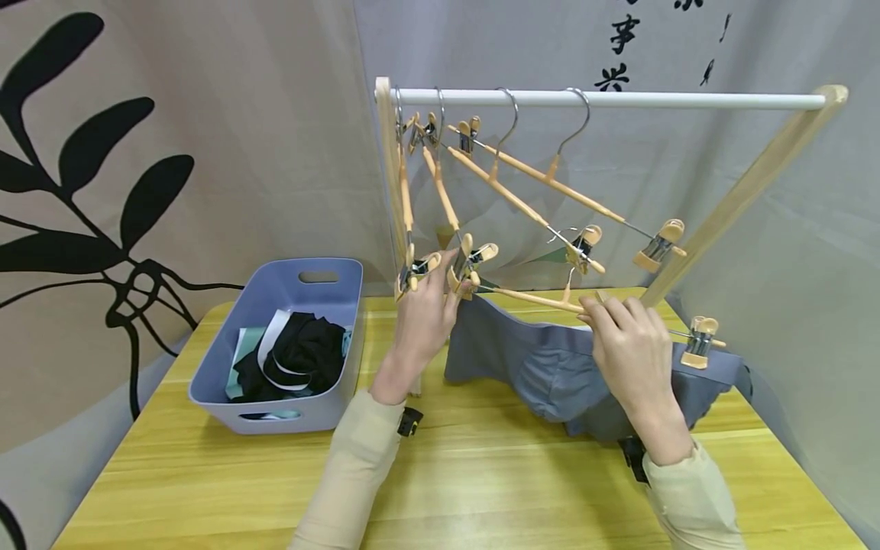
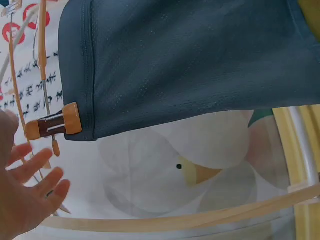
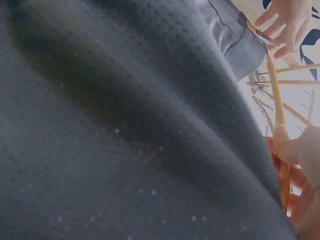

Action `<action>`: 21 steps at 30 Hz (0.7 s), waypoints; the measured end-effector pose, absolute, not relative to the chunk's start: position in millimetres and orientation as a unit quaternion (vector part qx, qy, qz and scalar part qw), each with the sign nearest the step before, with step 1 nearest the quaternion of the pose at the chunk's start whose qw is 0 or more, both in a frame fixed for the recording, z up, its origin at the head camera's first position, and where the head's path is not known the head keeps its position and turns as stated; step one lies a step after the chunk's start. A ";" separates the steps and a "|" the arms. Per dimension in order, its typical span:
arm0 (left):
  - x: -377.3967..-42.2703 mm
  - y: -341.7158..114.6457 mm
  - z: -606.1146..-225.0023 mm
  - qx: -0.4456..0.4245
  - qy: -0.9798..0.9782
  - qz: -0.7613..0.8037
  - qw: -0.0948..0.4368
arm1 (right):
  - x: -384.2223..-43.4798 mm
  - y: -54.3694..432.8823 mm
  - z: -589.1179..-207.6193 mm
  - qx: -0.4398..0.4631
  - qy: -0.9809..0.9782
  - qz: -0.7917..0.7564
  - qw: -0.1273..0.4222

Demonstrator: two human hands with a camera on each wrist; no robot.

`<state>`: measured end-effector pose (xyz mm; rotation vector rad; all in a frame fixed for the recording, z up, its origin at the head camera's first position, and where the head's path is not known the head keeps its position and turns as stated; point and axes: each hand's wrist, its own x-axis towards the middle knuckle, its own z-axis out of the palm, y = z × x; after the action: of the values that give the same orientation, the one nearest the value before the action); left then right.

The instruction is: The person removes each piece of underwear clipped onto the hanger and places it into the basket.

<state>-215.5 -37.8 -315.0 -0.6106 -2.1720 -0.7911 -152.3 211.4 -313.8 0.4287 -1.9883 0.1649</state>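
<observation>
My right hand (image 1: pixel 632 359) grips the bar of a wooden clip hanger (image 1: pixel 539 300) below the rack; the right wrist view shows thumb and fingers around that bar (image 3: pixel 275 90). From the hanger hangs a blue-grey garment (image 1: pixel 522 359) with a stitched band, dotted with tiny holes. One clip (image 1: pixel 700 344) bites its right end. At the other end, a clip (image 2: pixel 60 121) pinches the band in the left wrist view. Beside that clip my left hand (image 2: pixel 32 190) has its fingers loosely spread, holding nothing visible. In the head view, hanging clips partly cover the left hand (image 1: pixel 422 313).
Several clip hangers (image 1: pixel 509 191) hang from the white rail (image 1: pixel 653 99) of a wooden-legged rack, close above my hands. A blue basket (image 1: pixel 206 393) with black, white and teal clothes stands at left on the wooden table (image 1: pixel 481 489). Behind is a printed curtain (image 1: pixel 275 153).
</observation>
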 end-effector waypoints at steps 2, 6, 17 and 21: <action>-215.4 -37.4 -313.5 -0.246 -0.853 -0.303 0.348 | -151.6 210.3 -314.1 0.184 -0.828 0.067 0.526; -216.3 -37.3 -313.1 -0.248 -0.860 -0.303 0.328 | -149.3 208.4 -313.4 0.186 -0.831 0.067 0.521; -213.1 -39.8 -310.5 -0.255 -0.853 -0.345 0.296 | -145.7 206.6 -312.3 0.204 -0.820 0.064 0.531; -208.8 -42.3 -308.6 -0.241 -0.838 -0.430 0.235 | -145.9 206.4 -312.8 0.209 -0.816 0.064 0.535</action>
<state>-208.8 -42.3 -308.6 -0.6621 -2.2979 -1.1802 -145.9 206.4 -312.8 0.4979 -1.9438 0.1518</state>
